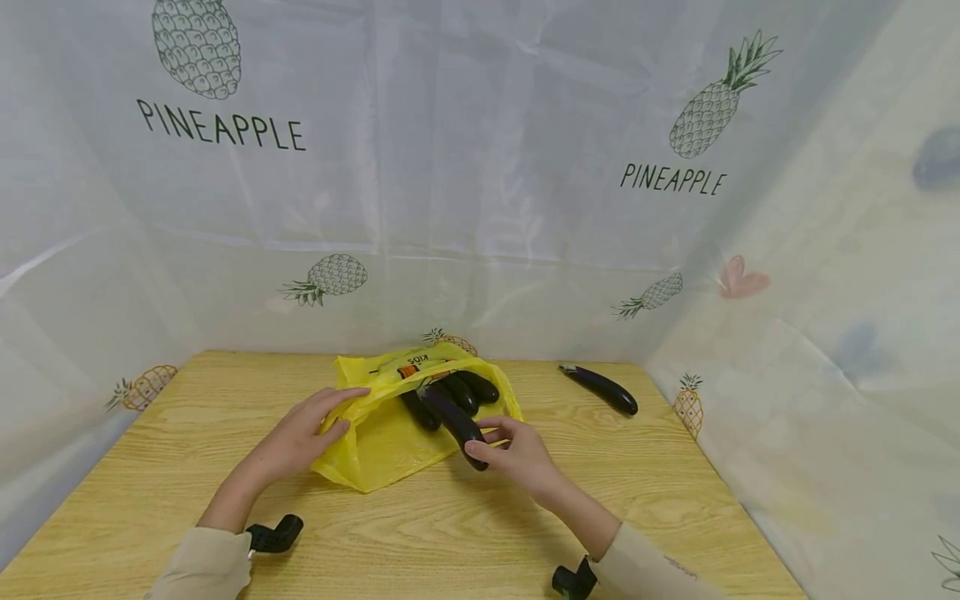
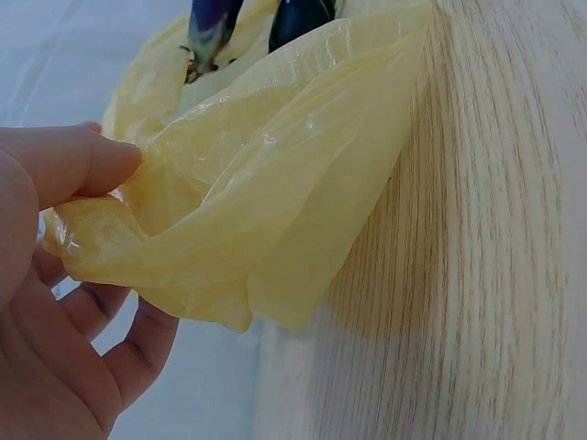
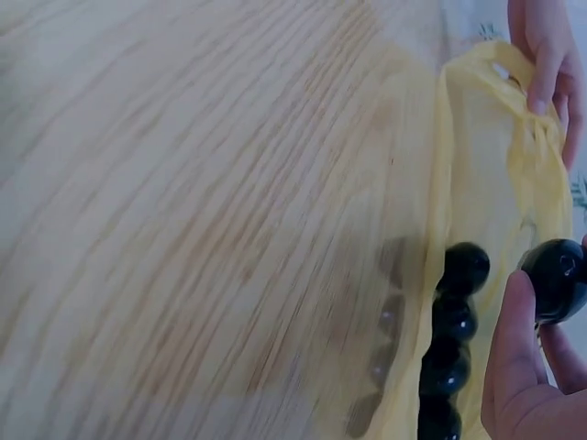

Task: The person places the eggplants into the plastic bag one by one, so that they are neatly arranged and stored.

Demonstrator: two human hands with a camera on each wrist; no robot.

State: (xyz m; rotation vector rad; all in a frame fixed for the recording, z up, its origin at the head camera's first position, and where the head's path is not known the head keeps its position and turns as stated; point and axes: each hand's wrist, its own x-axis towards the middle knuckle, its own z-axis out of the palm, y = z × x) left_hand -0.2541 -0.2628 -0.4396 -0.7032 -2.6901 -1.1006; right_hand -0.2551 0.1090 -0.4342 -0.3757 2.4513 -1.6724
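Note:
A yellow plastic bag (image 1: 386, 450) lies on its side on the table, its mouth facing me. My left hand (image 1: 300, 429) pinches the bag's rim at the left, the thumb on one side of the film in the left wrist view. With thumb and fingers my right hand (image 1: 521, 458) grips a dark purple eggplant (image 1: 455, 419) by its rounded end. That eggplant's stem end points into the bag's mouth. Several more eggplants (image 3: 447, 367) lie side by side inside the bag, rounded ends outward in the right wrist view; their far ends are hidden.
A separate eggplant (image 1: 603, 390) lies on the wooden table (image 1: 420, 550) at the back right. A pale curtain (image 1: 465, 183) printed with pineapples hangs behind the table and along its sides. Black wrist mounts (image 1: 277, 533) sit at both sleeves.

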